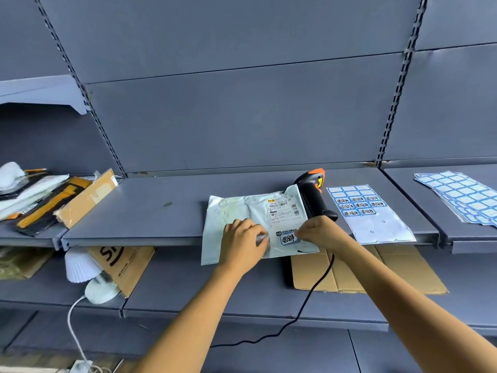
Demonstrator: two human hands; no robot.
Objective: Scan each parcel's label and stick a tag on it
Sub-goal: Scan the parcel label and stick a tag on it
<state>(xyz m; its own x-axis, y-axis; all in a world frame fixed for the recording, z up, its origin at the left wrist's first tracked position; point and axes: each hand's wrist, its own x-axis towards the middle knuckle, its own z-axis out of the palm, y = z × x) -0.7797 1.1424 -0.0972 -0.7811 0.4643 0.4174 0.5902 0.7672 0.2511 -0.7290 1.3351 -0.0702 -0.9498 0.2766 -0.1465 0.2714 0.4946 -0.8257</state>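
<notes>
In the lower centre, the right hand (320,232) pinches the edge of a small blue-bordered white tag (289,239) on the pale grey plastic parcel (242,208), which the left hand (243,240) presses with loosely bent fingers, beside a black-and-orange handheld scanner (313,196).

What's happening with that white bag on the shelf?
A person is sticking a blue tag on a white parcel at the front of the shelf. The left hand presses the parcel down, and the right hand pinches the tag's right end. The scanner lies behind, beside a sticker sheet.
</notes>
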